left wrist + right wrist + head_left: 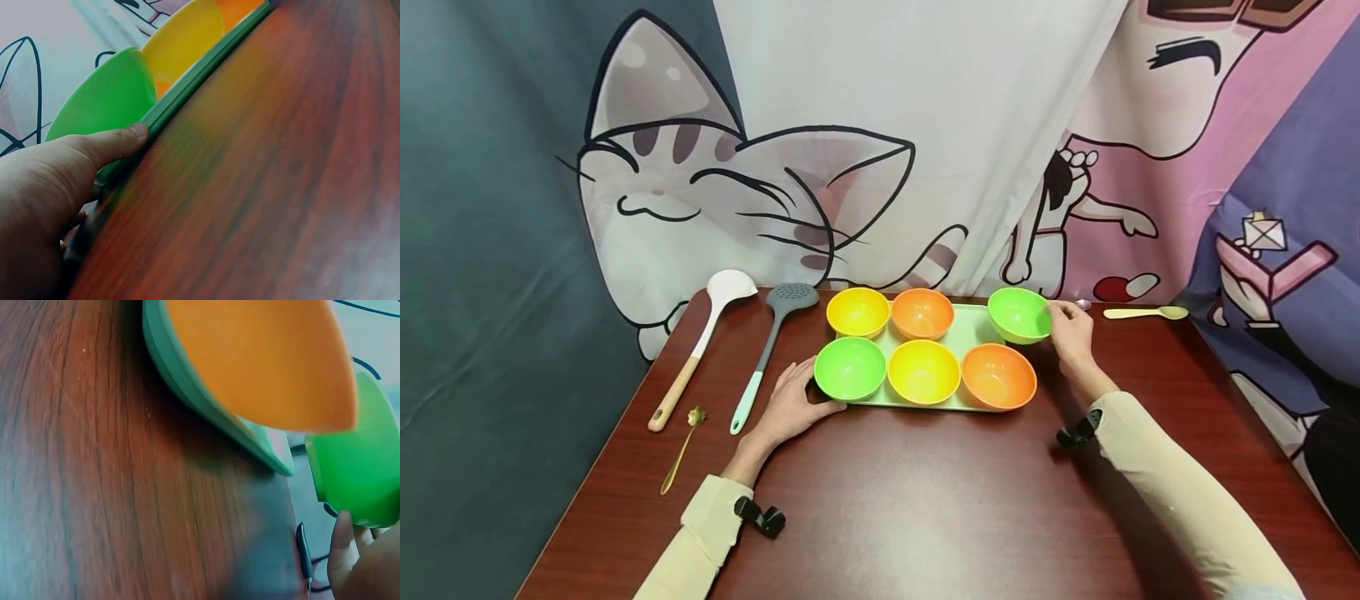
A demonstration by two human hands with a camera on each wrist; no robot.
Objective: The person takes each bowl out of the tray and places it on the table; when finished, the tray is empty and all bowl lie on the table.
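Note:
A pale green tray (972,325) carries yellow, orange and green bowls in two rows. At the tray's front left corner is my left hand (795,406); its thumb (122,142) lies along the front rim, the other fingers by the left side, partly hidden. Closest to it is the front green bowl (850,369). My right hand (1071,335) pinches another green bowl (1018,316) by its right side, at the tray's back right. In the right wrist view this bowl (359,465) shows beyond the front orange bowl (262,362), raised off the tray.
Left of the tray lie a white ladle (707,333) with a wooden handle, a grey slotted skimmer (775,333) and a small gold spoon (681,450). A yellow spoon (1146,313) lies at the back right. Patterned curtains (940,150) hang behind the brown table (925,500).

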